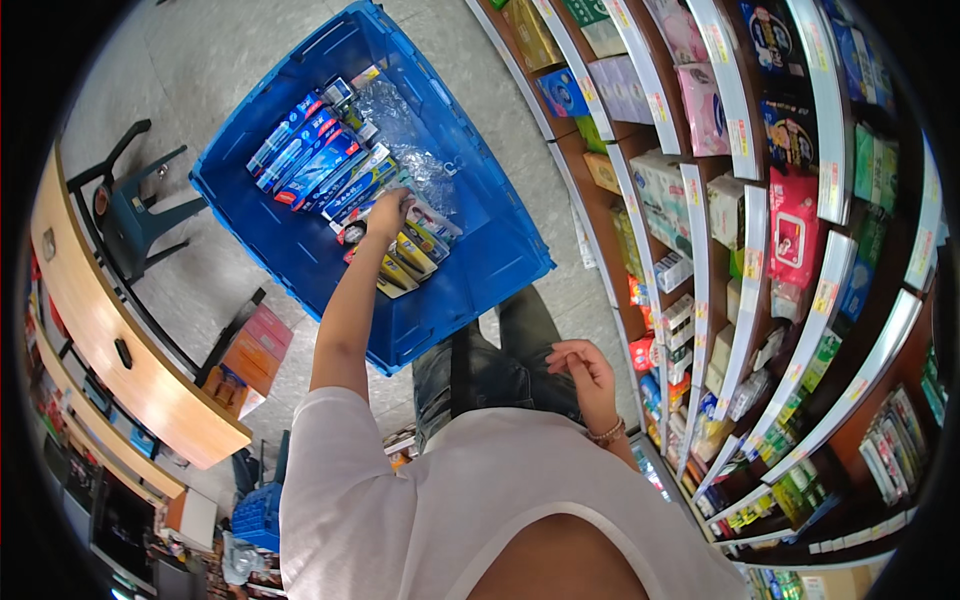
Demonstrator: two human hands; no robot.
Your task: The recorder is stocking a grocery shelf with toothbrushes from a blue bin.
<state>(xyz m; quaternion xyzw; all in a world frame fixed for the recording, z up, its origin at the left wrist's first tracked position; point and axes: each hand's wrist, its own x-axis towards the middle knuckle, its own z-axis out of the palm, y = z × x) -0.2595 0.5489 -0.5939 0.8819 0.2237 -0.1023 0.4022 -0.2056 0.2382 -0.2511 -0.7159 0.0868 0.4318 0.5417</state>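
Note:
My left hand [389,214] reaches down into a blue plastic crate [480,169], among packaged goods standing in a row. Its fingertips are partly hidden between the packs, so a firm hold cannot be made out. Beyond the hand lie toothpaste boxes [307,169], mostly blue and white. Nearer to me are yellow-and-black blister packs [406,255], which look like toothbrushes. Clear plastic wrap [424,176] lies along the crate's right side. With a beaded bracelet at its wrist, my right hand [589,375] hangs beside my thigh, empty, its fingers loosely bent.
Store shelves [679,225] with tissue packs and wipes [793,225] rise close on my right. To the left are a wooden counter [127,330], a dark plastic stool [139,214] and an orange-and-pink carton [259,349]. A blue basket [257,516] stands behind me.

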